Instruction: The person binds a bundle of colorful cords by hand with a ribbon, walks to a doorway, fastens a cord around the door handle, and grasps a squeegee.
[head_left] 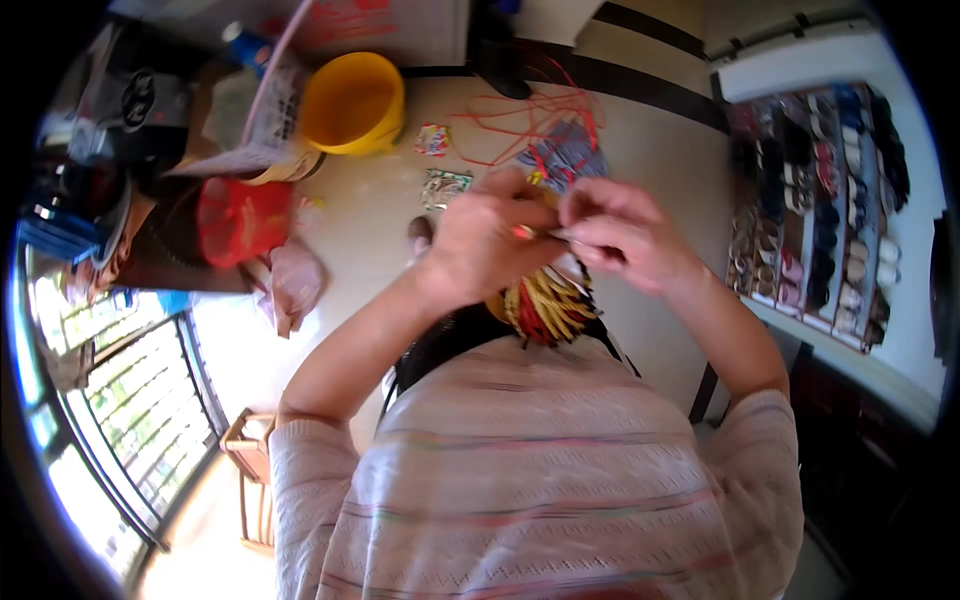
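Note:
My left hand point(487, 236) is closed in front of my body, its fingers curled round something mostly hidden; a small orange-red piece point(523, 232) shows at them. Close beside it, my right hand point(625, 232) is pinched, thumb against fingers. A thin pale bit seems to lie between the two hands, too small to name. Just below them, over my lap, is a bundle of gold and red looped strips point(550, 305) with dark tips. Whether either hand holds this bundle is not clear.
Red strapping point(530, 110) lies loosely coiled on the floor near a grey bundle point(568, 152). Two small packets point(445, 188) lie nearby. To the left are a yellow bucket point(352, 104), a red container point(243, 218) and a pink bag point(293, 283). A shoe rack point(815, 210) stands right.

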